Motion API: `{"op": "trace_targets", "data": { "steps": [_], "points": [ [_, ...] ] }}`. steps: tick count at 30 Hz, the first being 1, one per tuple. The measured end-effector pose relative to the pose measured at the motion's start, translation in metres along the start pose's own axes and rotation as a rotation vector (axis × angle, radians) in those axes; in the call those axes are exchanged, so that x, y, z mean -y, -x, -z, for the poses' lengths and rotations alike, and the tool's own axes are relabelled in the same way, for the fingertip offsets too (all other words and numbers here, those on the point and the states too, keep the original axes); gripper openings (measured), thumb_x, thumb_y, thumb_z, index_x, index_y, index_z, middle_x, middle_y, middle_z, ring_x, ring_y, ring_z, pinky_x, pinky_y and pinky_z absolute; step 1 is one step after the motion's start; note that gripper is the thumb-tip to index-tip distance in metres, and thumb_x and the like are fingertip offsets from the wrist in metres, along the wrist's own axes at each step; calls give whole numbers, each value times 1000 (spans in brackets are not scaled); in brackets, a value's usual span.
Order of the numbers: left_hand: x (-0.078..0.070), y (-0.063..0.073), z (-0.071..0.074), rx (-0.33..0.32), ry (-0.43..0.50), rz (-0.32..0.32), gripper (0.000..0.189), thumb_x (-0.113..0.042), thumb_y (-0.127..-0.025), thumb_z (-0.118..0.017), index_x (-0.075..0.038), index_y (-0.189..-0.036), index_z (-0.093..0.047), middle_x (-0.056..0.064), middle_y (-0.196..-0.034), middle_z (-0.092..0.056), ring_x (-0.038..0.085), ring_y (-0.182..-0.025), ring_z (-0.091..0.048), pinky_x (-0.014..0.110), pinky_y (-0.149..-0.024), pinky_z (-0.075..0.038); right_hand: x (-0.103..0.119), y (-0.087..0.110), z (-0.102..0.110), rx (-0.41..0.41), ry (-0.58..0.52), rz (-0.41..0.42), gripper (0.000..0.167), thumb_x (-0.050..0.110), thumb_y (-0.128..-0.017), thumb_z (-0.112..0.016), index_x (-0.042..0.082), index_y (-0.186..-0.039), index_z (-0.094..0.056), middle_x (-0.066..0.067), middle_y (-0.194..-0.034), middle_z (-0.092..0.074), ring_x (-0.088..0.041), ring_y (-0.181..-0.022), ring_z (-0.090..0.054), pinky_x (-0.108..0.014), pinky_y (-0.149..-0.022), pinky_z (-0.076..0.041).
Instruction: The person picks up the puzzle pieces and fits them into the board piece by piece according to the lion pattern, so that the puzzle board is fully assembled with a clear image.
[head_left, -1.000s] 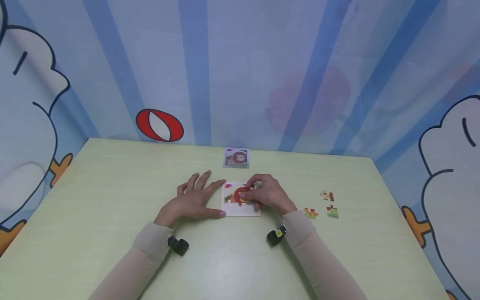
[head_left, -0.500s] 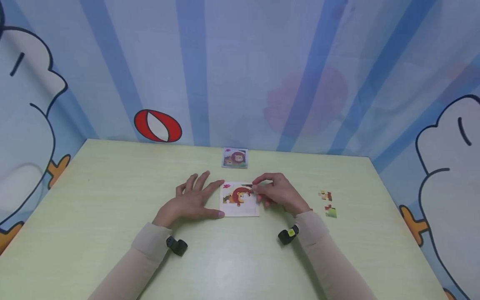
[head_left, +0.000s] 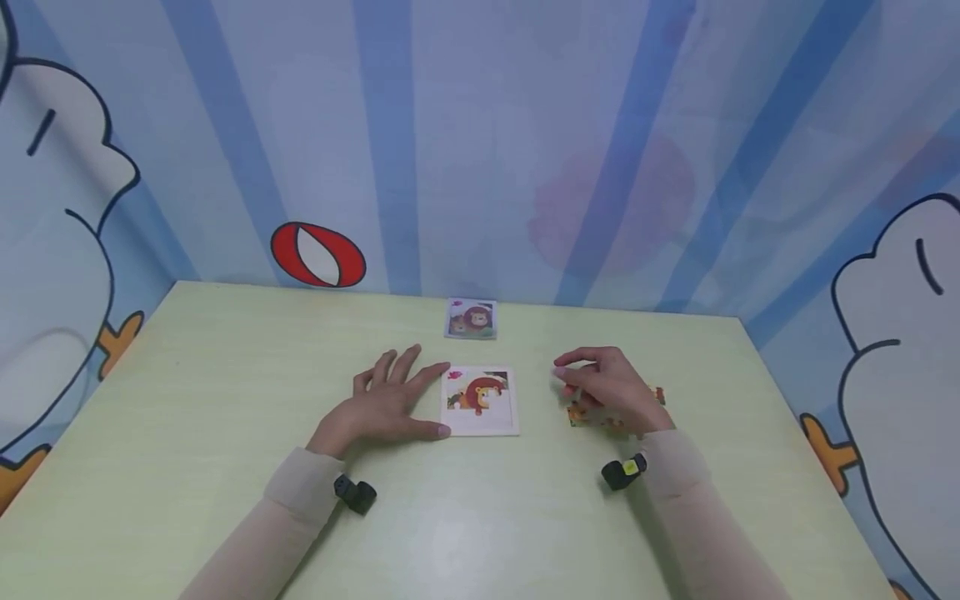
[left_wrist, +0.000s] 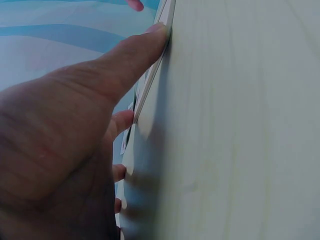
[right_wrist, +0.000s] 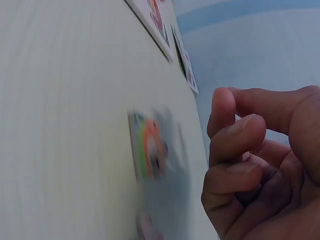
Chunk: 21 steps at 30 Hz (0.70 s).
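Note:
A white-framed jigsaw board [head_left: 507,417] lies flat, its lion picture partly filled. My left hand [head_left: 382,406] spreads beside it, index and thumb touching its left edge. The left wrist view shows that thumb [left_wrist: 135,52] against the board's rim [left_wrist: 150,87]. Right of the board, my right hand [head_left: 607,383] hovers above the table, fingers loosely curled and thumb tip near the index tip; nothing shows between them. Loose jigsaw pieces [head_left: 577,414] lie below it, some partly hidden. In the right wrist view one orange and green piece [right_wrist: 149,145] appears blurred beside my right hand [right_wrist: 255,155].
Behind the board, near the table's back edge, lies a smaller lion card [head_left: 471,319]. A patterned blue curtain [head_left: 472,150] rises along the back of the pale table [head_left: 247,367]. A black wrist camera [head_left: 622,472] sits on the right wrist.
My right hand has moved off the board to the right, over the loose pieces. More of the lion picture shows, and a piece at the hand's left is uncovered. The left hand stays put.

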<state>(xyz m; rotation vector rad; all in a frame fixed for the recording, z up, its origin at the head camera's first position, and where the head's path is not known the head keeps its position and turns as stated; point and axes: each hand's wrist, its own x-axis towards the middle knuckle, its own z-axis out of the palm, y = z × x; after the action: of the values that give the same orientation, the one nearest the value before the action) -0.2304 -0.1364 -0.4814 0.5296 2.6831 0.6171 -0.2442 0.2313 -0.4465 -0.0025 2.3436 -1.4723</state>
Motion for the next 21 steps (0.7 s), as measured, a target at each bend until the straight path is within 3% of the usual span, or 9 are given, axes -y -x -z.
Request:
{"op": "trace_targets", "data": {
  "steps": [10, 13, 18, 21],
  "points": [
    [1, -1, -1, 1, -12, -2, 104, -67, -86, -77, -39, -172, -23, 9, -184, 1, 47, -167, 2, 77, -125, -13, -14, 25, 49, -118, 135, -46, 42, 34, -106, -69, 10, -140, -67, -9, -95, -75, -14, -52, -39, -33, -53, -39],
    [1, -1, -1, 4, -15, 3, 105, -67, -86, -77, -39, -172, -23, 9, -184, 1, 47, -167, 2, 77, -125, -13, -22, 30, 58, -137, 134, -68, 44, 34, -106, -68, 9, -142, -65, -7, -90, -72, -16, -53, -38, -35, -55, -41],
    [2, -2, -1, 2, -15, 8, 105, -66, -86, -78, -39, -171, -24, 9, -184, 1, 47, -167, 2, 77, -125, -13, -36, 35, 72, -163, 158, -76, 45, 33, -106, -68, 6, -143, -65, 2, -71, -61, -16, -54, -44, -34, -67, -56],
    [1, -2, -1, 4, -14, 6, 105, -66, -86, -78, -39, -171, -23, 9, -184, 1, 47, -167, 2, 77, -125, -13, -44, 37, 80, -191, 205, -73, 45, 32, -106, -68, 6, -142, -65, 6, -69, -58, -15, -57, -50, -33, -66, -55]
  ]
}}
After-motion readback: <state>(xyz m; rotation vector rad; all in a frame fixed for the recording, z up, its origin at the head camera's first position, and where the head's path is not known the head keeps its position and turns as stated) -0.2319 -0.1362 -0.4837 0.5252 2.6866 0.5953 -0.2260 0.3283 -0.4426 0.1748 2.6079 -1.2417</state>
